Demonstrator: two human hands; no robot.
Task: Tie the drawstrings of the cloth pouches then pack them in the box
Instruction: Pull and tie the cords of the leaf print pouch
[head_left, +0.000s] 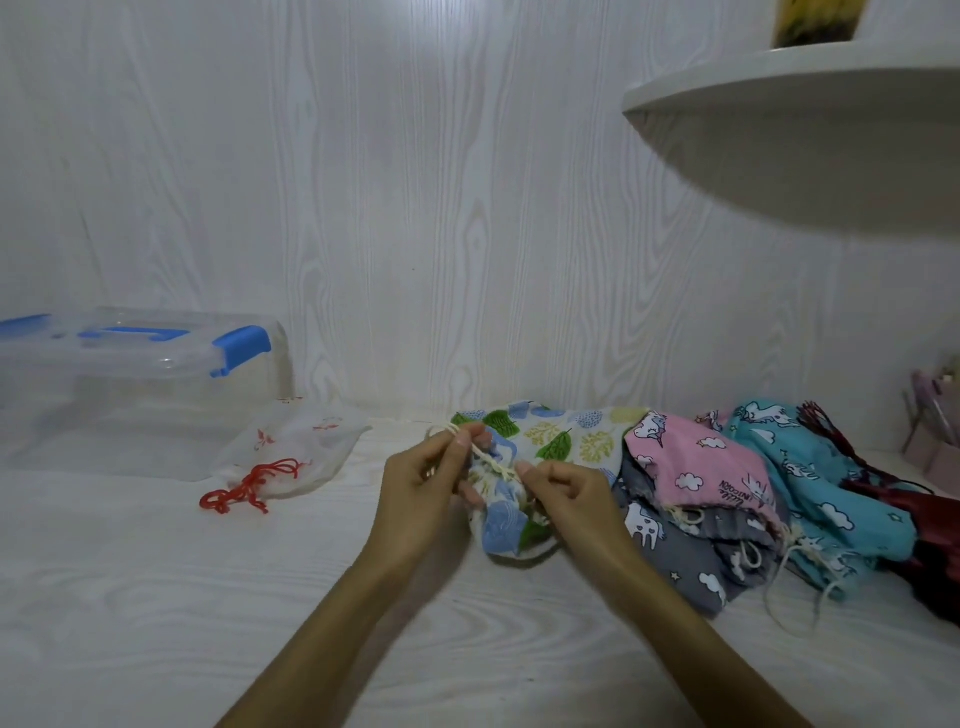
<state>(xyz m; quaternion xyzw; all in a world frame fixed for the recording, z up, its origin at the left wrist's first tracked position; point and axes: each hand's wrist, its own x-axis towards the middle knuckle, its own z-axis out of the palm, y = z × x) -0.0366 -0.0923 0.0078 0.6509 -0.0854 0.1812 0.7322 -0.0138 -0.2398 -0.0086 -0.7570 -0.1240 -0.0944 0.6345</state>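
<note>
Head view: both hands, left hand (423, 486) and right hand (563, 493), pinch the cream drawstring (491, 461) of the leaf-print pouch (530, 452). Left of it lie the white red-stringed pouch (296, 449) and the lidded clear box (135, 384), contents indiscernible.

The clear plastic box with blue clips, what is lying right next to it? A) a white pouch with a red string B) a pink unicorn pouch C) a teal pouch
A: the white pouch with the red drawstring lies beside the clear plastic box with blue clips; the other pouches are piled far off at the right.
</note>
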